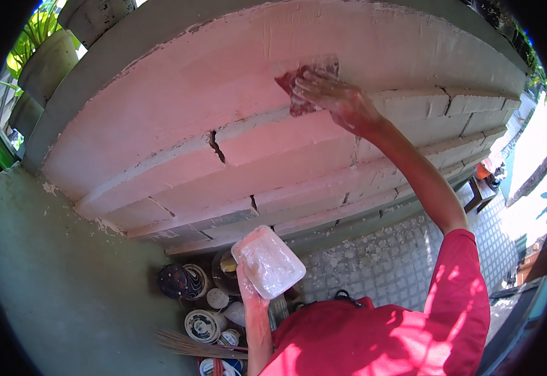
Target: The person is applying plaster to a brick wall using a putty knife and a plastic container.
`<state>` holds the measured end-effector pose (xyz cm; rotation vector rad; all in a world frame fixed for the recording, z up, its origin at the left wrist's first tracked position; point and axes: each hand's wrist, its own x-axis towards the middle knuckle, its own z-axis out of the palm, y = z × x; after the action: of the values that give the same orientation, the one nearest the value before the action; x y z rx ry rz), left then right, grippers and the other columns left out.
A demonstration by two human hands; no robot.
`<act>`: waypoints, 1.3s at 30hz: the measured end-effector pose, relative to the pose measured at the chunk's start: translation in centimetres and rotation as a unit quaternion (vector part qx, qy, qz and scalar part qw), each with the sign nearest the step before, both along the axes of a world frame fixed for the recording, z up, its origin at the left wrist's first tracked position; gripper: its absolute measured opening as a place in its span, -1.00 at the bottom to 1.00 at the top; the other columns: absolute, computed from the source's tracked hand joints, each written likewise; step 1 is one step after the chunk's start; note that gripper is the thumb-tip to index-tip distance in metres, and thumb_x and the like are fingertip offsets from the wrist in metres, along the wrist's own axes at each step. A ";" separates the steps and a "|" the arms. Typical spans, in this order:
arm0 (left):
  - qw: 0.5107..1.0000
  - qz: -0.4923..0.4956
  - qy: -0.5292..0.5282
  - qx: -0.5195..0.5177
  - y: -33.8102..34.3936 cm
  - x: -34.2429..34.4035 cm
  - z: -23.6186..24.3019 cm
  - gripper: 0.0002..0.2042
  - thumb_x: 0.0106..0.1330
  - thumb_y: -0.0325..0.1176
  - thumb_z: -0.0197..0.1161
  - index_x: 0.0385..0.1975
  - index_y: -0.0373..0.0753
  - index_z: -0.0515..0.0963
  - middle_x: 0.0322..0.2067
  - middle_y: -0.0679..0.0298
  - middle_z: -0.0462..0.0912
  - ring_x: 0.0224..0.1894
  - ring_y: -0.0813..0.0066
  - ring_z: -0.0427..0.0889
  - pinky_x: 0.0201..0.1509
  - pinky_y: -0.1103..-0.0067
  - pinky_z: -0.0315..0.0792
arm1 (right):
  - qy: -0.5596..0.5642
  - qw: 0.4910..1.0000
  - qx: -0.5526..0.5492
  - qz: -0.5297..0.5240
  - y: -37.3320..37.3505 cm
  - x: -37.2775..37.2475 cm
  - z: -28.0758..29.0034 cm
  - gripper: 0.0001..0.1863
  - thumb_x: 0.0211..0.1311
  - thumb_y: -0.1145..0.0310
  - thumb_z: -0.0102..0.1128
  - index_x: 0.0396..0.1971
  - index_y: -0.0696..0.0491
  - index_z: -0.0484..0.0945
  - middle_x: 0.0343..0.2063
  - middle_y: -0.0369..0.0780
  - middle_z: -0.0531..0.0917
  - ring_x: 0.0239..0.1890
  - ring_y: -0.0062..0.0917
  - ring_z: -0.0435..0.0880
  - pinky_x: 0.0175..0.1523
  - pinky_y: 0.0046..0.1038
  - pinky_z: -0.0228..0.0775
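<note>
**Trowel on the block wall**

The right hand (336, 100) grips a flat trowel (305, 78), pressed flat against the pale block wall (236, 125). Below the wall, the left hand (248, 291) holds up a white plaster-smeared board (268, 262). Paint cans (201, 324) stand at the wall's foot.

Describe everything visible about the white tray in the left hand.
The white tray is a flat, rounded-corner rectangle, seemingly plastic, coated with pale paste or plaster. The left hand holds it from underneath, tilted toward the block wall. It sits low in the view, above the paint cans on the ground, touching nothing else.
</note>
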<state>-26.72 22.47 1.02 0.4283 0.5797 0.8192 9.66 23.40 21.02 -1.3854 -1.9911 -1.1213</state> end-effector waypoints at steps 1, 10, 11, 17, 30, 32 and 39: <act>1.000 0.003 0.002 -0.003 -0.2 -0.3 0.0 -0.50 0.35 -0.03 -0.07 0.19 -0.18 0.26 0.10 0.20 0.43 0.10 0.24 0.47 0.14 0.29 0.43 | 0.002 1.000 -0.003 0.003 -0.6 -0.6 -0.5 -0.43 -0.07 0.73 -0.01 0.02 0.00 0.50 0.02 -0.21 0.55 0.16 -0.37 0.46 0.23 -0.35 0.35; 1.000 0.012 0.005 -0.025 0.0 -1.2 -1.0 -0.47 0.35 0.01 -0.09 0.20 -0.19 0.23 0.11 0.18 0.41 0.11 0.21 0.46 0.16 0.29 0.41 | 0.154 0.977 -0.140 0.054 -2.0 0.6 2.2 -0.56 -0.09 0.73 -0.01 -0.12 0.15 0.53 -0.22 -0.03 0.63 -0.17 -0.17 0.62 -0.08 -0.28 0.48; 1.000 0.002 0.002 -0.019 0.0 -0.8 -1.0 -0.47 0.35 0.01 -0.09 0.20 -0.19 0.23 0.11 0.18 0.41 0.12 0.22 0.45 0.16 0.29 0.41 | 0.141 0.986 -0.089 0.017 -1.2 3.1 2.4 -0.60 -0.08 0.71 -0.02 -0.16 0.17 0.53 -0.26 -0.03 0.63 -0.20 -0.16 0.63 -0.12 -0.30 0.49; 1.000 0.012 0.005 -0.008 0.2 -1.0 -0.6 -0.48 0.34 0.01 -0.08 0.20 -0.19 0.24 0.12 0.18 0.40 0.12 0.22 0.45 0.17 0.31 0.40 | 0.156 0.986 0.038 -0.036 0.4 -0.1 5.2 -0.71 -0.03 0.58 0.09 -0.22 0.13 0.57 -0.36 -0.04 0.63 -0.33 -0.14 0.61 -0.24 -0.26 0.46; 0.999 0.019 0.011 -0.024 0.4 -1.2 -0.8 -0.48 0.33 0.00 -0.06 0.18 -0.18 0.27 0.10 0.19 0.42 0.10 0.22 0.46 0.16 0.29 0.41 | 0.182 0.982 0.037 0.019 0.2 1.0 4.8 -0.76 0.00 0.52 0.18 -0.26 0.14 0.58 -0.43 -0.04 0.63 -0.36 -0.15 0.60 -0.26 -0.31 0.45; 0.999 0.019 0.012 -0.023 0.4 -1.3 -0.7 -0.48 0.33 0.00 -0.06 0.18 -0.19 0.26 0.09 0.19 0.42 0.10 0.23 0.46 0.16 0.30 0.41 | 0.207 0.976 0.062 0.024 -0.4 0.7 4.9 -0.75 -0.01 0.55 0.14 -0.25 0.13 0.57 -0.43 -0.05 0.62 -0.36 -0.14 0.60 -0.26 -0.30 0.45; 0.999 0.024 0.024 -0.012 0.2 -1.5 -0.6 -0.48 0.34 0.01 -0.06 0.18 -0.20 0.25 0.09 0.19 0.42 0.10 0.23 0.46 0.17 0.32 0.40 | 0.170 0.983 -0.038 0.056 -1.3 -0.8 3.0 -0.69 -0.01 0.62 0.05 -0.21 0.08 0.57 -0.42 -0.08 0.63 -0.39 -0.18 0.61 -0.30 -0.29 0.46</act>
<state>-28.25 22.70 0.45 0.4146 0.6460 0.8487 8.82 22.12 24.02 -1.3767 -1.8511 -0.7103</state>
